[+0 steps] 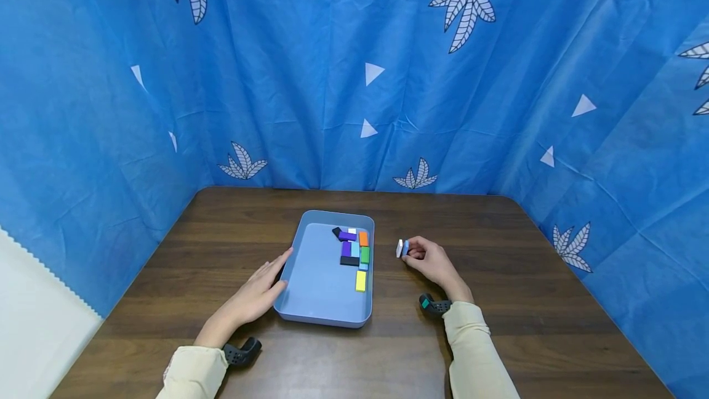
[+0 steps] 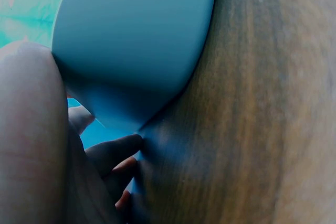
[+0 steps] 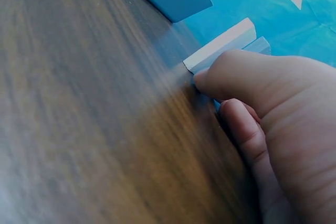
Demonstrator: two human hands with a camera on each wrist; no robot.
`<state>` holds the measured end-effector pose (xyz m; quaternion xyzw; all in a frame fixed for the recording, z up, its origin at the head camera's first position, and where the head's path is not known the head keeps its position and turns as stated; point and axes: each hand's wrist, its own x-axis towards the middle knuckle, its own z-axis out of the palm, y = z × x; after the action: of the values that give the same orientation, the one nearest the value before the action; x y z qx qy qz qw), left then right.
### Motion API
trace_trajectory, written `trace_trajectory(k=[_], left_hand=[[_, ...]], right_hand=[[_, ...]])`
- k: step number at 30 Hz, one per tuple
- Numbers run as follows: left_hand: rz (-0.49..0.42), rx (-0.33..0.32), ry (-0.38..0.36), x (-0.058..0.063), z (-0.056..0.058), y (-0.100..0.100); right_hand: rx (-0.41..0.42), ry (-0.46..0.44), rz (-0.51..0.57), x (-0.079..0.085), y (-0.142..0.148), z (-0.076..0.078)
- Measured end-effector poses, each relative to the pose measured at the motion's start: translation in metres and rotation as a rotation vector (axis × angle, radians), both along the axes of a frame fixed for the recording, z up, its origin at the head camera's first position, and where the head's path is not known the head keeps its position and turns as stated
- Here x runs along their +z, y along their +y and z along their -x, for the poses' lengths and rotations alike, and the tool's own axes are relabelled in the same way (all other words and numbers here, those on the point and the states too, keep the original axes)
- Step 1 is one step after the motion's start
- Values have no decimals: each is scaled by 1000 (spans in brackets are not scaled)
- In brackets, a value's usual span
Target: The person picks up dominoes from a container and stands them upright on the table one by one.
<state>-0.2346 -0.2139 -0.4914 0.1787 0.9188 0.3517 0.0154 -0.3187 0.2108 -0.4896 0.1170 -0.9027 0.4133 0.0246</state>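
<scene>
My right hand [image 1: 437, 263] pinches a blue domino block [image 1: 406, 247] that stands upright on the table right of the tray. Close on its left is a white domino block [image 1: 399, 248], also upright. In the right wrist view the thumb [image 3: 210, 80] is low beside the white block [image 3: 223, 44], and the blue block shows behind. My left hand [image 1: 252, 297] rests against the left wall of a blue-grey tray [image 1: 316, 288], its fingers straight. From the left wrist, the tray's outer wall [image 2: 131, 30] shows beside the fingers.
Several coloured domino blocks lie along the tray's right half, among them a yellow one [image 1: 360, 281], a green one [image 1: 364, 255] and an orange one [image 1: 363, 239]. The brown wooden table [image 1: 498, 251] is bordered by a blue patterned curtain [image 1: 343, 159] at the back and sides.
</scene>
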Motion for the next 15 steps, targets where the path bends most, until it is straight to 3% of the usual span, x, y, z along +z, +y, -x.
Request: trace_trajectory(k=[15], left_hand=[[8, 6, -7, 1, -1, 1]], right_hand=[[3, -6, -3, 0, 1, -1]])
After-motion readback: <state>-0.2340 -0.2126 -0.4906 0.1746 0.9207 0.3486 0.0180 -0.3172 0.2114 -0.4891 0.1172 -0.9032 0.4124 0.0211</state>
